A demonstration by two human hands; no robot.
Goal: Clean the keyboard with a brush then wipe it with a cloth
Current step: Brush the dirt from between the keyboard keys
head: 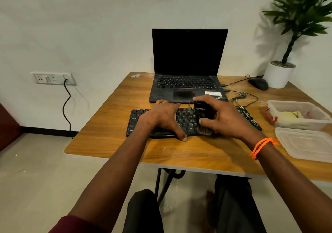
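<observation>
A black keyboard (186, 120) lies across the wooden table (179, 153) in front of me. My left hand (162, 118) rests flat on the keyboard's left half, fingers spread, thumb at its near edge. My right hand (224, 118) grips a black brush (203, 115) with pale bristles pointing down onto the keys near the keyboard's middle. A yellowish cloth (291, 116) lies inside a clear plastic box (305, 107) at the right.
An open black laptop (186, 82) stands just behind the keyboard, cables trailing to its right. A black mouse (258, 83) and a white plant pot (277, 75) sit at the far right corner. A clear lid (305, 144) lies near the right edge.
</observation>
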